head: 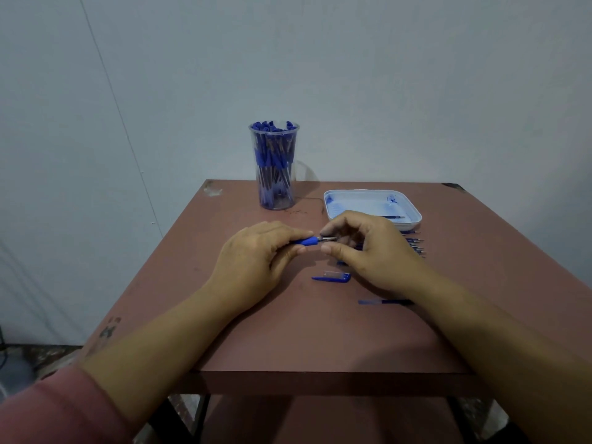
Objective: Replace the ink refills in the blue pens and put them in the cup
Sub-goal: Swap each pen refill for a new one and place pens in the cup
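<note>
Two bare hands are working at the middle of the table (320,341), with a loose refill (384,302) lying nearest the person at about 4 o'clock from them and a detached blue cap (333,277) lying just short of them. The left hand (256,254) is closing round the barrel of a blue pen (308,241), thumb and forefinger pinching its grip end; the right hand (368,251) is pinching the metal tip section (328,239) at the pen's nose. Doing this well probably means keeping barrel and tip in one straight line, turning gently and not bending the thin refill. Beyond the right hand, at 2 o'clock, more refills (415,245) are lying in a row beside a white tray (413,209). Farther off at 12 o'clock, the clear cup (275,165) is standing upright, packed with blue pens. Scuffed reddish-brown tabletop is running to a plain pale wall (416,75).
</note>
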